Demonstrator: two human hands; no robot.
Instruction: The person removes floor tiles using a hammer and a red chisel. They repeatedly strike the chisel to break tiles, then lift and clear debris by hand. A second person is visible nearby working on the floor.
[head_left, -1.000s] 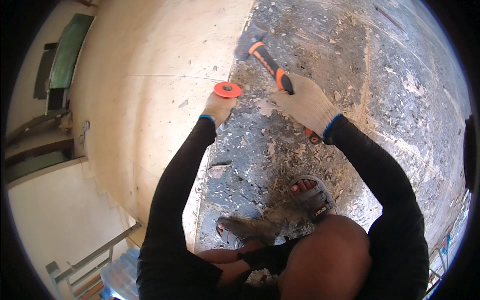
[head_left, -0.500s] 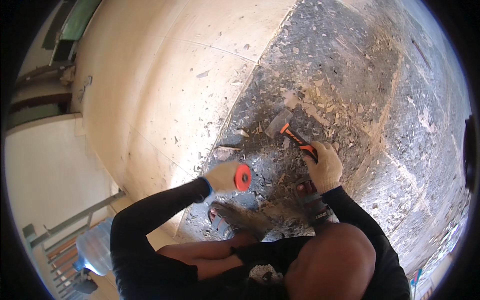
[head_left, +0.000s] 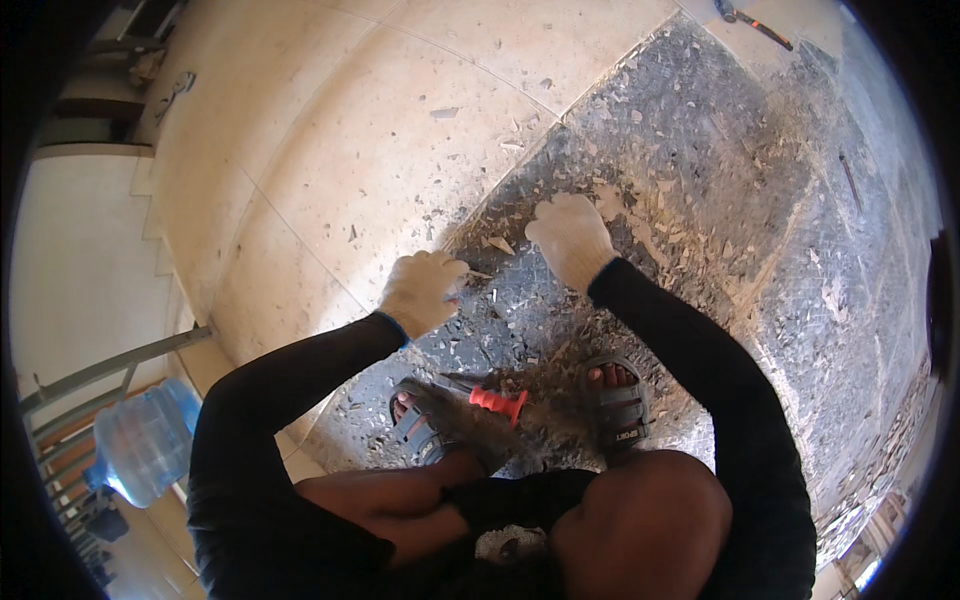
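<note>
My left hand (head_left: 420,292), in a cream knit glove, is over the edge between pale tile and dark broken floor. Its fingers are apart and slightly bent, beside a thin shard (head_left: 480,274). Farther right, my right hand (head_left: 572,242), gloved alike, hovers low over the debris; its fingers bend downward and their tips are hidden. I see no tool in either hand. A chisel (head_left: 498,402) with a red grip guard lies on the floor between my sandaled feet. At the far right lies a hammer (head_left: 757,27) with a dark and orange handle.
Broken chips (head_left: 650,205) cover the dark floor (head_left: 700,110). Pale tiles (head_left: 400,110) extend to the left, with scattered fragments. A clear blue water jug (head_left: 145,440) stands by a slatted rack at left. A thin dark rod (head_left: 851,184) lies at right.
The chisel has left my left hand and lies between my feet. My right hand has let go of its hammer and moved left and forward. The view has shifted forward.
</note>
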